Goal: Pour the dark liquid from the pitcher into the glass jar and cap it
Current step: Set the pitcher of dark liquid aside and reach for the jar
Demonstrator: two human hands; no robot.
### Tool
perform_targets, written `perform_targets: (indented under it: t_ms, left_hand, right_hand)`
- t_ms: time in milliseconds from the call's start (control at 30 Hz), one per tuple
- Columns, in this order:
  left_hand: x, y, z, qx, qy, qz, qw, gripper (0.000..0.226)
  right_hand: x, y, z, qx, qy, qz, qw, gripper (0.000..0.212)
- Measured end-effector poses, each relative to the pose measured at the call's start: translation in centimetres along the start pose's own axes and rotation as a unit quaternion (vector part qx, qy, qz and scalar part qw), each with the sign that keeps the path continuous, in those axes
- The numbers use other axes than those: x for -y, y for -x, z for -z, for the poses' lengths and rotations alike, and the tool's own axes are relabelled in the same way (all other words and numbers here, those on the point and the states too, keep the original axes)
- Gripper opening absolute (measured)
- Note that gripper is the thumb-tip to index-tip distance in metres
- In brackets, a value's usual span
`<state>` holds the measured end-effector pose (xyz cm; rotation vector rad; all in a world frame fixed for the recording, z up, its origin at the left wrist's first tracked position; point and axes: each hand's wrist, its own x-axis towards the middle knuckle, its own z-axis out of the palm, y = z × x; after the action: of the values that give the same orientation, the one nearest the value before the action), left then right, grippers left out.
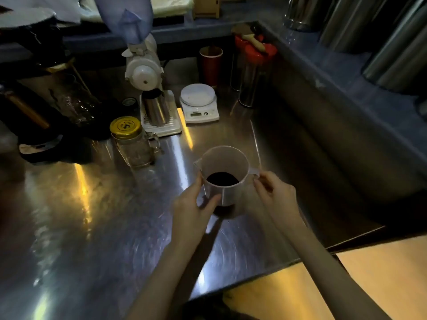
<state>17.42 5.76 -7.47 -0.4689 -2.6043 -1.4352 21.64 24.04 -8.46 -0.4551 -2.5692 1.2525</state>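
A translucent plastic pitcher [225,162] stands upright on the steel counter [115,227], with dark liquid [222,178] low inside it. My left hand [193,204] wraps the pitcher's left side, thumb on its front wall. My right hand [272,192] pinches the handle on the pitcher's right side. An empty glass jar [136,148] with a side handle stands to the upper left of the pitcher, apart from it. A yellow lid [126,127] sits on the jar's mouth.
Behind the jar stands a white grinder [144,72] over a steel cup [156,108] on a white tray. A white scale [199,103], a red cup [210,65] and red-lidded steel canisters [254,72] stand further back. Dark equipment fills the left; a raised ledge runs along the right.
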Motion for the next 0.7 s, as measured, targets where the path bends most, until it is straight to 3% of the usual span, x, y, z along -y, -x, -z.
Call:
perform_targets:
  t_ms: [700]
  left_hand:
    - [3.3,0.6,-1.8,0.033,0.020,0.062,0.997,0.065]
  right_hand:
    - [-2.9,-0.6,-2.7,-0.006,0.058,0.013,0.998,0.012]
